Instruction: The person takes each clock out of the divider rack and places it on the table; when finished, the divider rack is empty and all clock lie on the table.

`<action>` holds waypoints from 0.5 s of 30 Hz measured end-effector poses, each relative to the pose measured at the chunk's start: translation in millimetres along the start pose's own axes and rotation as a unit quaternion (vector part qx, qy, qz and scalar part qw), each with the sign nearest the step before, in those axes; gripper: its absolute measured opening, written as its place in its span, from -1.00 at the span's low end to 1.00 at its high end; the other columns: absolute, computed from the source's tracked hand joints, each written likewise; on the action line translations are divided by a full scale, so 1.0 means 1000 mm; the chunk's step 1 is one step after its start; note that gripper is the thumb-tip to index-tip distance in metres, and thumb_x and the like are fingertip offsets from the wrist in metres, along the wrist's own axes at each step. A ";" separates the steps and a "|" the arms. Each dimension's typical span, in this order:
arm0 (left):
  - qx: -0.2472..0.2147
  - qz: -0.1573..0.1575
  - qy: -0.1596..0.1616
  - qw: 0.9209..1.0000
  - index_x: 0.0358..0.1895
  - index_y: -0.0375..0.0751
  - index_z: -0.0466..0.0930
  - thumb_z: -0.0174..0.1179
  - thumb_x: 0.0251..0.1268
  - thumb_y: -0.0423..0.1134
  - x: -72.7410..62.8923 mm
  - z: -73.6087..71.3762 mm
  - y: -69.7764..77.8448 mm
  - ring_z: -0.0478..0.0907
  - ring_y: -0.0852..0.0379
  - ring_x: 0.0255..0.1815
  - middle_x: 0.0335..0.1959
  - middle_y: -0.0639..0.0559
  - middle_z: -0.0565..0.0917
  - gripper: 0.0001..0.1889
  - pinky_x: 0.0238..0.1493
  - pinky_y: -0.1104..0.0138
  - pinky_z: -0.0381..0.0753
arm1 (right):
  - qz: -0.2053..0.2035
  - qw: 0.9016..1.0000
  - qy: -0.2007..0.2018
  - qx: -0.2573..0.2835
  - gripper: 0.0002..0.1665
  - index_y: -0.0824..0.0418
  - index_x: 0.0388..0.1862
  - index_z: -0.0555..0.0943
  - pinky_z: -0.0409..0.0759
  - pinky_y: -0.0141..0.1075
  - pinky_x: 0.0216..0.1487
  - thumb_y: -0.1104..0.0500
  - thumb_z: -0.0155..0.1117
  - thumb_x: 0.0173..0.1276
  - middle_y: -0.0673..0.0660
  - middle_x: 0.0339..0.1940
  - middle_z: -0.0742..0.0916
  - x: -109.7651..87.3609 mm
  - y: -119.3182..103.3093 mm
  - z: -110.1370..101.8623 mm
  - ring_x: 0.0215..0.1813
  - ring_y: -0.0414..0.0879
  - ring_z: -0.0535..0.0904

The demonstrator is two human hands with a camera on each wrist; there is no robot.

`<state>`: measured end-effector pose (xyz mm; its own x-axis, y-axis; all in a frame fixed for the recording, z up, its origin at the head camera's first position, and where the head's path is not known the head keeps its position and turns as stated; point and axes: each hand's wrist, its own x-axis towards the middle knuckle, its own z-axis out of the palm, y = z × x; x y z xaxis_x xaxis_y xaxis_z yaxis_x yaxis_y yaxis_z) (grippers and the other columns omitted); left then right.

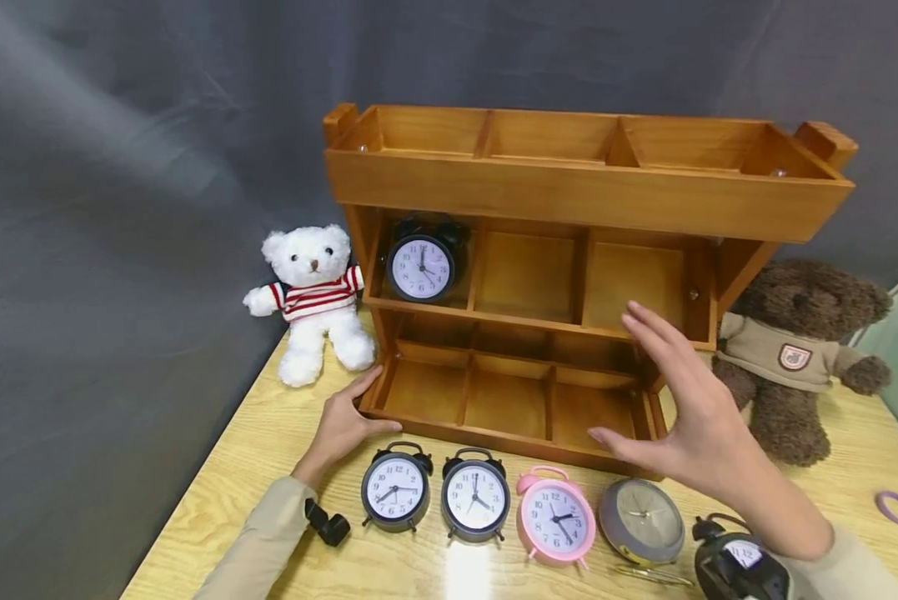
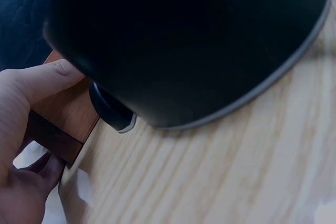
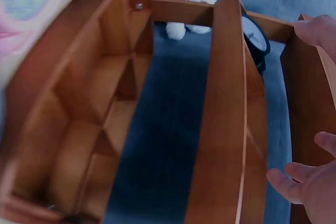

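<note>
A three-tier wooden shelf (image 1: 569, 197) with compartments stands on the table. My left hand (image 1: 341, 423) grips its bottom left corner; in the left wrist view, thumb and fingers lie on either side of the wood (image 2: 68, 109). My right hand (image 1: 699, 421) is held before the shelf's right side, fingers and thumb spread, holding nothing; the right wrist view shows its fingers (image 3: 310, 179) near the upper tiers. A black alarm clock (image 1: 421, 267) sits in the middle tier's left compartment. Before the shelf stand two black alarm clocks (image 1: 396, 490) (image 1: 475, 500) and a pink one (image 1: 556, 518).
Right of the pink clock are a grey round clock (image 1: 642, 518), tilted back, and another black clock (image 1: 741, 567), partly behind my right forearm. A white teddy bear (image 1: 315, 292) sits left of the shelf, a brown one (image 1: 786, 358) right. A purple ring (image 1: 896, 507) lies far right.
</note>
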<state>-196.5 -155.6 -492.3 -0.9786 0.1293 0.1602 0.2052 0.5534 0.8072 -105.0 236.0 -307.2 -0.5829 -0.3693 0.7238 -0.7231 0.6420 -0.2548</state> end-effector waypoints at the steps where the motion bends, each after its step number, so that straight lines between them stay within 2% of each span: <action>1: 0.002 -0.001 -0.001 1.000 0.40 0.00 0.36 0.64 -0.36 -0.07 0.000 0.001 0.000 0.30 -0.08 0.44 0.39 0.01 0.42 0.03 0.44 0.05 0.30 | -0.008 1.000 -0.007 0.005 0.17 0.40 0.41 0.29 0.15 -0.59 0.42 -0.43 0.24 0.10 0.31 0.44 0.39 0.009 0.001 0.004 0.50 -0.10 0.24; 3: 0.006 -0.002 -0.002 1.000 0.41 0.00 0.36 0.64 -0.36 -0.07 0.000 0.001 0.001 0.30 -0.09 0.44 0.39 0.01 0.42 0.04 0.43 0.04 0.31 | -0.021 0.999 -0.021 0.013 0.16 0.37 0.43 0.27 0.12 -0.54 0.46 -0.42 0.25 0.10 0.28 0.47 0.36 0.024 0.002 0.011 0.50 -0.02 0.24; 6: 0.010 -0.009 -0.004 1.000 0.41 0.01 0.36 0.64 -0.35 -0.07 0.000 0.002 0.001 0.31 -0.08 0.44 0.39 0.01 0.42 0.04 0.43 0.05 0.32 | -0.030 0.998 -0.048 0.017 0.19 0.29 0.47 0.23 0.18 -0.42 0.48 -0.27 0.47 0.00 0.23 0.49 0.33 0.047 0.005 0.023 0.48 0.09 0.26; 8: 0.012 -0.011 -0.004 1.000 0.41 0.01 0.36 0.64 -0.35 -0.08 0.000 0.001 0.001 0.30 -0.09 0.44 0.39 0.01 0.42 0.03 0.43 0.05 0.32 | -0.039 0.997 -0.062 0.016 0.22 0.24 0.49 0.21 0.30 -0.23 0.45 -0.10 0.58 -0.12 0.24 0.48 0.34 0.063 0.008 0.032 0.44 0.16 0.29; 10: 0.014 -0.013 -0.005 1.000 0.41 0.02 0.36 0.64 -0.35 -0.07 0.001 0.001 0.001 0.30 -0.09 0.44 0.39 0.01 0.42 0.03 0.43 0.05 0.32 | -0.046 0.996 -0.076 0.013 0.24 0.20 0.50 0.21 0.38 -0.04 0.38 0.07 0.61 -0.21 0.26 0.44 0.36 0.079 0.009 0.041 0.39 0.18 0.32; 12: 0.016 -0.012 -0.005 1.000 0.41 0.02 0.36 0.64 -0.35 -0.06 0.001 0.000 0.002 0.31 -0.10 0.44 0.39 0.01 0.42 0.03 0.42 0.04 0.32 | -0.057 0.995 -0.085 0.006 0.26 0.18 0.50 0.20 0.40 0.10 0.29 0.11 0.65 -0.22 0.28 0.39 0.40 0.095 0.011 0.050 0.34 0.19 0.35; 15: 0.021 -0.008 -0.002 1.000 0.40 0.01 0.36 0.64 -0.36 -0.06 0.002 -0.001 0.003 0.32 -0.09 0.43 0.39 0.01 0.42 0.04 0.42 0.06 0.33 | -0.069 0.992 -0.103 0.000 0.22 0.20 0.49 0.21 0.38 0.12 0.31 0.12 0.65 -0.17 0.29 0.36 0.42 0.117 0.012 0.063 0.33 0.19 0.36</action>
<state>-198.0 -154.3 -489.4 -0.9817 0.1227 0.1454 0.1899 0.5889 0.7856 -205.6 158.1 -266.0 -0.5421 -0.5829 0.6052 -0.8013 0.5755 -0.1635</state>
